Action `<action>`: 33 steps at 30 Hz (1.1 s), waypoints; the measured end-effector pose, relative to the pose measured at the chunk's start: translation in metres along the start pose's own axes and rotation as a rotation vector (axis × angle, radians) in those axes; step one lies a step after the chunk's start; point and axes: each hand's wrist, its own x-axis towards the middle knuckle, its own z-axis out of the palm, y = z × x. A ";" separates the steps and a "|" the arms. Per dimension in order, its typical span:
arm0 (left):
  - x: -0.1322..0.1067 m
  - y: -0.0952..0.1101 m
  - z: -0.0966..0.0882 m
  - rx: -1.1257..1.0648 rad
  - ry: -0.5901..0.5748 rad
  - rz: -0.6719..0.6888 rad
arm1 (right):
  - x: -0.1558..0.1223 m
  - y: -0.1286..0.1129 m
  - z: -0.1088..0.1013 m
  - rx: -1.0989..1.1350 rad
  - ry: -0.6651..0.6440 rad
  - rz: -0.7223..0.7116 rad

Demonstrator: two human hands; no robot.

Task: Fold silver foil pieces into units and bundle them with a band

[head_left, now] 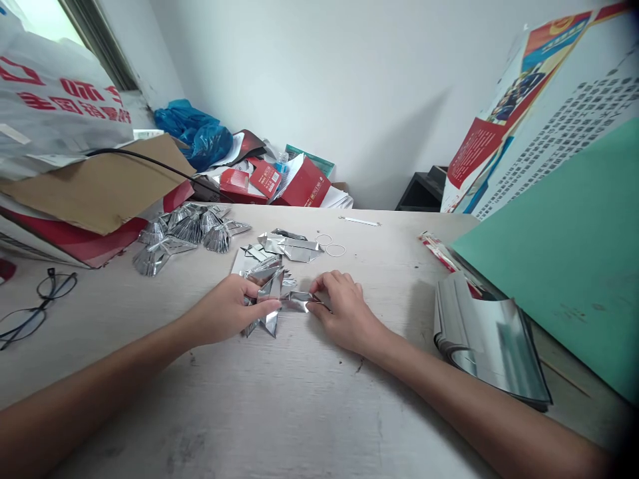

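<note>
My left hand [230,313] pinches a folded silver foil piece [271,293] against the table, thumb on top of it. My right hand [344,307] grips the right end of the same foil piece, where a narrow flap [298,301] sticks out between both hands. Just behind them lie loose folded foil pieces [289,246] and a flat foil sheet [244,261]. Further left sits a cluster of finished pleated foil shapes [184,233].
A stack of silver foil sheets [486,336] lies at the right, by a green board [569,253]. Two rubber bands [330,245] lie beyond the foil. Glasses [34,306] rest at the left edge, near a cardboard box [94,193]. Red boxes [284,183] crowd the back.
</note>
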 end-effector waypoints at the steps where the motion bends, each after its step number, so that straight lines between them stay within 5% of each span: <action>1: 0.000 -0.001 0.000 -0.004 0.001 0.004 | 0.000 0.000 -0.001 0.029 -0.007 -0.013; 9: -0.001 -0.001 0.000 -0.167 0.039 -0.056 | 0.001 0.005 -0.003 0.455 -0.103 -0.142; 18: 0.000 -0.004 -0.006 -0.264 -0.100 -0.095 | 0.005 0.006 -0.008 0.830 -0.083 -0.110; 23: -0.003 -0.001 -0.004 -0.270 -0.275 -0.001 | -0.005 -0.004 -0.003 0.758 -0.091 -0.204; 33: -0.013 0.017 0.005 -0.216 -0.406 0.066 | -0.018 -0.009 0.009 0.420 0.165 -0.424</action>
